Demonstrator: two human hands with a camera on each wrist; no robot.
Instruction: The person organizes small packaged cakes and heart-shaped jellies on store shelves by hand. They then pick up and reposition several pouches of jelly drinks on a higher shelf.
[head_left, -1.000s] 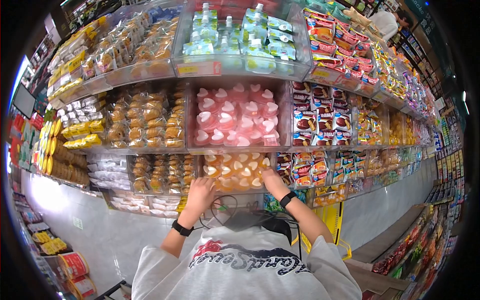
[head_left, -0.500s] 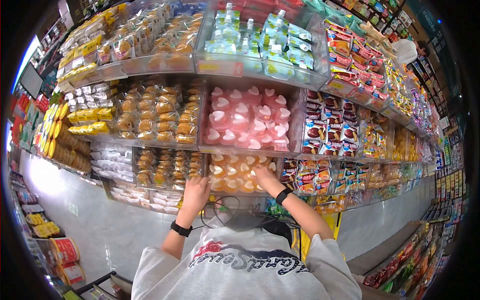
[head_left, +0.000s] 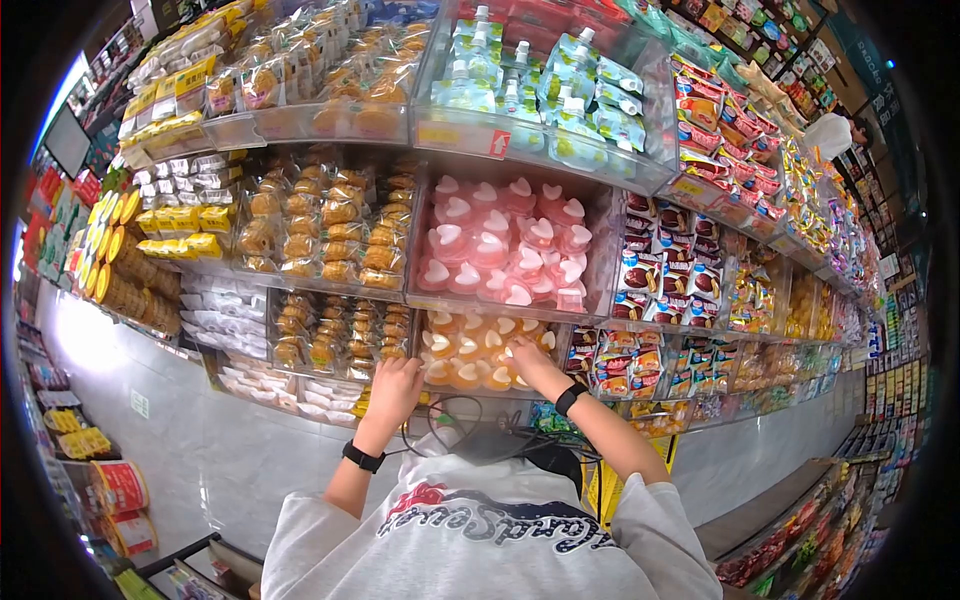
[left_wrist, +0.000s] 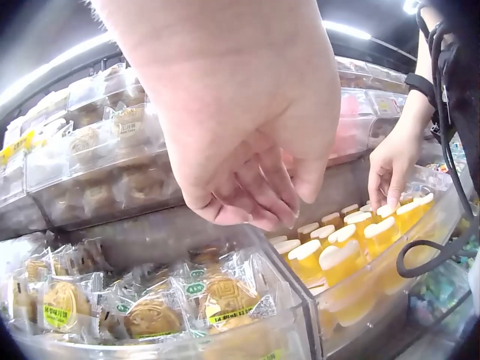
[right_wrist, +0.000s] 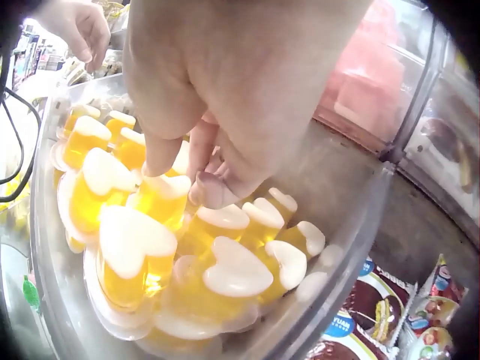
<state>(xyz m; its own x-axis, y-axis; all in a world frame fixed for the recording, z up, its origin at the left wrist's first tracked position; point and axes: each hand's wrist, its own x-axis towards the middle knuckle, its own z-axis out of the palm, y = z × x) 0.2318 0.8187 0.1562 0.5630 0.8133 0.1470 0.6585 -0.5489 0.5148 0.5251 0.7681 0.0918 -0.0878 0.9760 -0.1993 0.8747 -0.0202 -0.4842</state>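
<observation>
Orange-yellow cups with white heart-shaped lids point(head_left: 470, 345) fill a clear bin point(right_wrist: 358, 251) on the lower shelf. My right hand point(head_left: 532, 364) reaches down into them, and in the right wrist view its thumb and fingertips point(right_wrist: 214, 189) pinch the top of one yellow cup point(right_wrist: 166, 196). My left hand point(head_left: 394, 390) hangs at the bin's front left corner, its fingers loosely curled and holding nothing. In the left wrist view that hand point(left_wrist: 240, 112) hovers above the wrapped round pastries point(left_wrist: 225, 296) and the bin's divider.
Pink heart-lidded cups point(head_left: 500, 240) sit on the shelf above. Blue spouted pouches point(head_left: 575, 95) stand higher up. Wrapped snacks point(head_left: 670, 265) lie to the right. Dark cables point(head_left: 450, 420) loop before the shirt, and a yellow basket point(head_left: 603, 490) is below right.
My right hand has moved left from the bin's right side in among the cups. My left hand stays near the bin's left corner. The head view has shifted, with the shelves moving rightward.
</observation>
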